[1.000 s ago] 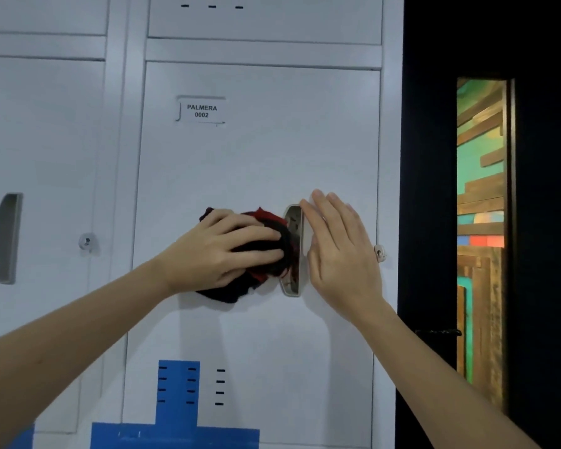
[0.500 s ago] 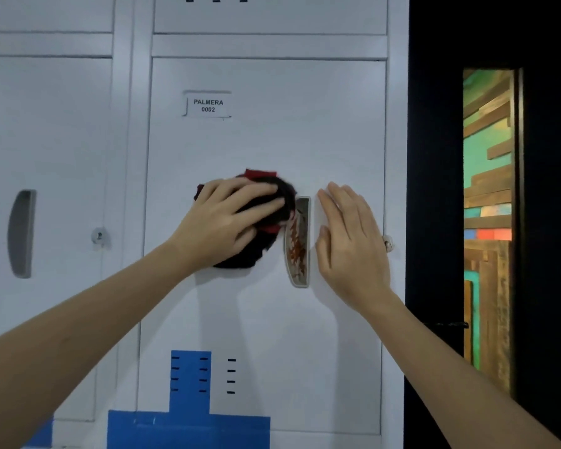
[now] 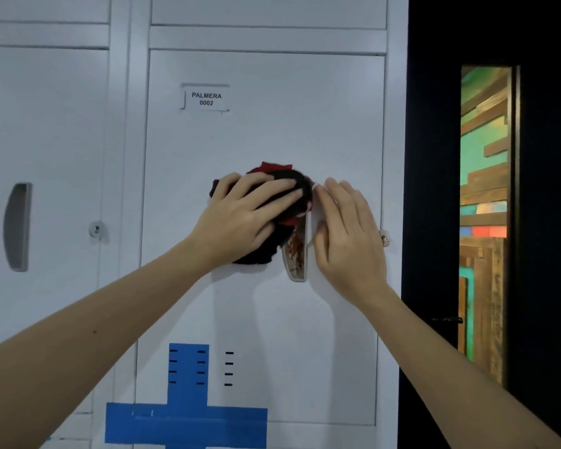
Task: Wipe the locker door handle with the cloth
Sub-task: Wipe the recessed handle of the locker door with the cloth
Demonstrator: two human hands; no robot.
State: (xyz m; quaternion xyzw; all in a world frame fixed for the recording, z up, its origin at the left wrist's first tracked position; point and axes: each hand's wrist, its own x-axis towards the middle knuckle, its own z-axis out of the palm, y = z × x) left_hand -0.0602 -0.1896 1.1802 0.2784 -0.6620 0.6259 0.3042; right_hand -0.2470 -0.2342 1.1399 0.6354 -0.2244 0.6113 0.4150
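A white locker door (image 3: pixel 259 137) labelled PALMERA 0002 fills the middle. Its recessed metal handle (image 3: pixel 297 254) stands vertical at the door's right side, with rusty streaks inside. A bunched black and red cloth (image 3: pixel 282 189) covers the handle's upper end. My left hand (image 3: pixel 240 218) presses the cloth against the door, fingers spread over it. My right hand (image 3: pixel 347 234) lies flat on the door just right of the handle, fingers straight and pointing up.
A neighbouring locker at the left has a grey handle (image 3: pixel 17 226) and a lock (image 3: pixel 95 229). A small lock knob (image 3: pixel 384 237) sits at the door's right edge. Blue tape (image 3: pixel 188 419) marks the lower door. A dark doorway (image 3: pixel 434 189) lies to the right.
My left hand has carried the cloth from the handle's middle up and right over its top end. My right hand stays flat beside the handle. The view has shifted slightly.
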